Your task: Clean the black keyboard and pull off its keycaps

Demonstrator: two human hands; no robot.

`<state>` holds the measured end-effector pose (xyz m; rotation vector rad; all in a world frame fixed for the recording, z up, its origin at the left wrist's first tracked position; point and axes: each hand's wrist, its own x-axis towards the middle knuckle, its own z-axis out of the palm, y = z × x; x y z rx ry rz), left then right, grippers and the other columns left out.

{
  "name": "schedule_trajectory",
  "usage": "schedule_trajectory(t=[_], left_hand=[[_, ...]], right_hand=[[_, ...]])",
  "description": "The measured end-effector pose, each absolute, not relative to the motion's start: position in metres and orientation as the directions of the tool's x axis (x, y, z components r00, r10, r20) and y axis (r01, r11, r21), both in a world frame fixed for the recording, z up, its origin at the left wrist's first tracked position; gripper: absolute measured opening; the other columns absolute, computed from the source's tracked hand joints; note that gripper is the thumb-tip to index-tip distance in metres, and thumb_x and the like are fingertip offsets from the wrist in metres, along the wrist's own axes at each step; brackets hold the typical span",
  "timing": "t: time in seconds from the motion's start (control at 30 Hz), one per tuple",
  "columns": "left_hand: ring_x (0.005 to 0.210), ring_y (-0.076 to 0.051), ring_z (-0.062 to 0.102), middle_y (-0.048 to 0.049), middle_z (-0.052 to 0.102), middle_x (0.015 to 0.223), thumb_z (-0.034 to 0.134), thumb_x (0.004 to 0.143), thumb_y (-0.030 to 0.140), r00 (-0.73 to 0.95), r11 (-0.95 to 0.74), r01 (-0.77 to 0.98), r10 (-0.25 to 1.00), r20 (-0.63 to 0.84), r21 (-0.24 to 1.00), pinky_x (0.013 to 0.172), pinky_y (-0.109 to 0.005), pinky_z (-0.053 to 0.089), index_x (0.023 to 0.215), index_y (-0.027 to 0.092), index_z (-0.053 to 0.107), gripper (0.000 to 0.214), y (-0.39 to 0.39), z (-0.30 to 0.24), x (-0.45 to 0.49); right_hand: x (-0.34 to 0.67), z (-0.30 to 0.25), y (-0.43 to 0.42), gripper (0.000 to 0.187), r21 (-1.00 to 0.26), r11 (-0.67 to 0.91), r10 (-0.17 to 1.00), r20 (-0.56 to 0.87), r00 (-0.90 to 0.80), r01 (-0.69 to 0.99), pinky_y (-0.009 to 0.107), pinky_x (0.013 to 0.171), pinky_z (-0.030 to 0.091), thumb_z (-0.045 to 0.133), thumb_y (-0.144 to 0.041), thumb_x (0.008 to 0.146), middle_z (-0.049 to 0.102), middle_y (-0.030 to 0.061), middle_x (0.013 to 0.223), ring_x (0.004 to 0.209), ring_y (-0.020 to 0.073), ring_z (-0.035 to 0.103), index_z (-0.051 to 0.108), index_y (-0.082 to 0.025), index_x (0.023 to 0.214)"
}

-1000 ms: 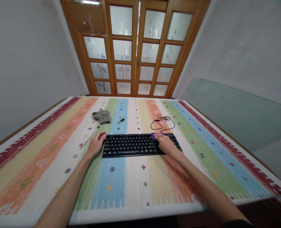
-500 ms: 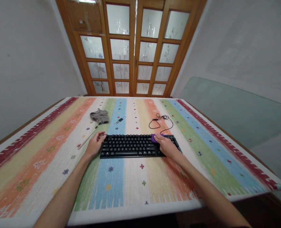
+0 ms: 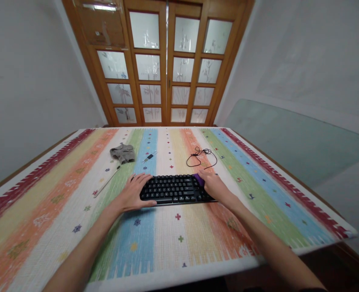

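Observation:
A black keyboard [image 3: 170,188] lies across the striped tablecloth before me. My left hand [image 3: 135,190] spans its left end, with the fingers over the far edge and the thumb along the near edge. At the right end, my right hand [image 3: 212,184] is closed on a soft purple cloth [image 3: 199,179], pressed against the keys. The hand and cloth hide much of the number pad. Whether the keyboard's left end is slightly raised, I cannot tell. Beyond it runs a thin black cable [image 3: 193,165], loosely coiled.
A crumpled grey cloth [image 3: 122,153] sits at the back left. In front of it is a thin pale stick with a dark tip [image 3: 106,182], perhaps a brush. A small black tool with a metal end [image 3: 149,157] rests behind the keyboard. The patterned tablecloth [image 3: 167,243] covers the table.
My left hand has moved from the far left corner onto the keyboard's left end and spread around it. My right hand remains at the right end with the purple cloth, now turned more upright.

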<state>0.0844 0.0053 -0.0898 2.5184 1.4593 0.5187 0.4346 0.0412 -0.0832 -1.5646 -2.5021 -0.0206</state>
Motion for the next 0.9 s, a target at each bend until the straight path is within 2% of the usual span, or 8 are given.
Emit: schedule_trajectory(t=[0.07,0.2,0.33,0.43,0.53,0.67,0.8,0.9], left_hand=[[0.135,-0.038,0.038,-0.0149,0.045,0.146,0.066,0.060,0.075,0.508,-0.537,0.798,0.844,0.173,0.273,0.116,-0.057,0.012,0.143,0.022,0.040,0.102,0.005,-0.092,0.093],[0.137,-0.039,0.034,-0.0174,0.041,0.149,0.065,0.057,0.077,0.575,-0.587,0.778,0.809,0.122,0.223,0.116,-0.058,0.010,0.149,0.018,0.030,0.114,0.010,-0.097,0.105],[0.136,-0.039,0.035,-0.0184,0.040,0.149,0.067,0.055,0.075,0.581,-0.597,0.774,0.802,0.137,0.212,0.115,-0.057,0.013,0.148,0.018,0.031,0.115,0.017,-0.098,0.114],[0.129,-0.038,0.042,-0.0184,0.046,0.143,0.067,0.055,0.075,0.562,-0.584,0.781,0.812,0.158,0.221,0.113,-0.054,0.021,0.147,0.017,0.033,0.114,0.020,-0.096,0.119],[0.122,-0.038,0.047,-0.0194,0.051,0.136,0.068,0.052,0.076,0.539,-0.565,0.795,0.825,0.171,0.220,0.108,-0.051,0.028,0.146,0.014,0.034,0.117,0.020,-0.095,0.121],[0.119,-0.039,0.047,-0.0186,0.053,0.133,0.068,0.049,0.076,0.523,-0.552,0.806,0.833,0.182,0.211,0.104,-0.050,0.031,0.146,0.015,0.034,0.120,0.021,-0.096,0.122],[0.113,-0.038,0.049,-0.0176,0.055,0.129,0.067,0.048,0.078,0.506,-0.535,0.824,0.843,0.181,0.186,0.101,-0.050,0.032,0.146,0.016,0.036,0.120,0.019,-0.095,0.123],[0.112,-0.038,0.048,-0.0187,0.054,0.129,0.066,0.049,0.078,0.507,-0.533,0.828,0.844,0.176,0.174,0.100,-0.050,0.032,0.145,0.014,0.035,0.120,0.017,-0.095,0.123]], right_hand=[[0.430,-0.088,0.038,0.052,-0.057,0.464,0.883,0.106,-0.456,0.884,0.028,0.097,0.043,0.041,0.006,0.073,0.064,0.0156,0.123,0.114,0.0214,0.059,0.062,-0.008,0.118],[0.429,-0.086,0.041,0.047,-0.074,0.468,0.884,0.061,-0.464,0.881,0.029,0.091,0.046,0.042,0.003,0.076,0.067,0.0157,0.118,0.106,0.0221,0.063,0.066,-0.009,0.115],[0.440,-0.080,0.052,0.049,-0.278,0.461,0.886,0.099,-0.452,0.843,0.029,0.089,0.049,0.039,0.002,0.076,0.073,0.0083,0.109,0.100,0.0208,0.067,0.072,-0.016,0.109],[0.449,-0.077,0.058,0.055,-0.451,0.387,0.922,0.178,-0.344,0.804,0.032,0.094,0.049,0.036,0.001,0.074,0.073,0.0053,0.111,0.105,0.0200,0.067,0.072,-0.016,0.112],[0.451,-0.075,0.058,0.053,-0.503,0.337,0.933,0.291,-0.211,0.796,0.035,0.099,0.048,0.037,-0.002,0.077,0.070,0.0058,0.117,0.110,0.0208,0.065,0.071,-0.016,0.115],[0.443,-0.080,0.048,0.052,-0.368,0.438,0.882,0.353,-0.313,0.820,0.038,0.104,0.045,0.038,0.000,0.079,0.066,0.0072,0.125,0.118,0.0206,0.061,0.069,-0.017,0.118],[0.429,-0.094,0.035,0.054,-0.126,0.494,0.856,0.242,-0.457,0.860,0.036,0.108,0.042,0.041,0.006,0.072,0.062,0.0153,0.129,0.122,0.0219,0.057,0.066,-0.009,0.117],[0.420,-0.098,0.029,0.052,-0.015,0.491,0.859,0.172,-0.482,0.871,0.035,0.109,0.041,0.042,0.006,0.073,0.060,0.0200,0.130,0.125,0.0239,0.054,0.063,-0.003,0.119]])
